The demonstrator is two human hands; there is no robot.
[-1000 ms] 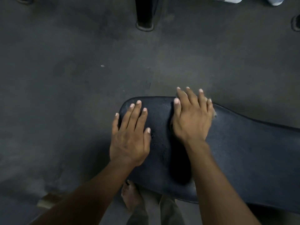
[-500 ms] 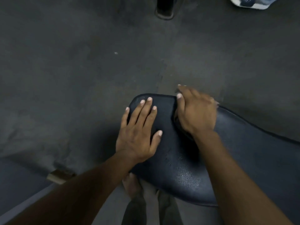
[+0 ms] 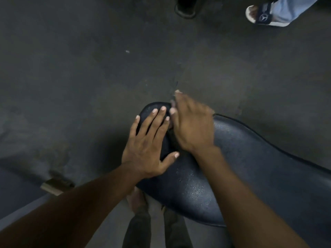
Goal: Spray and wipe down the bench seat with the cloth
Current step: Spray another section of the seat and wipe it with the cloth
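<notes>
- The left hand (image 3: 148, 149) lies flat on the rounded left end of the bench seat (image 3: 250, 169), fingers straight and slightly spread, thumb out to the right, holding nothing.
- The right hand (image 3: 192, 126) sits just beside it, over the far edge of that same end; it is blurred, so whether its fingers grip anything cannot be told.
- The two hands nearly touch at the fingertips near the seat's far left corner.
- The seat is dark, textured and shiny, and runs from the centre off to the right edge of view.
- The cloth cannot be made out anywhere in view.
- Below the seat's near edge a bare foot (image 3: 136, 201) and dark trouser legs (image 3: 138, 228) show.
- On the grey floor (image 3: 80, 77), far right, stands another person's foot in a sandal (image 3: 265, 16).
- A dark post base (image 3: 185, 8) stands at the far edge.
</notes>
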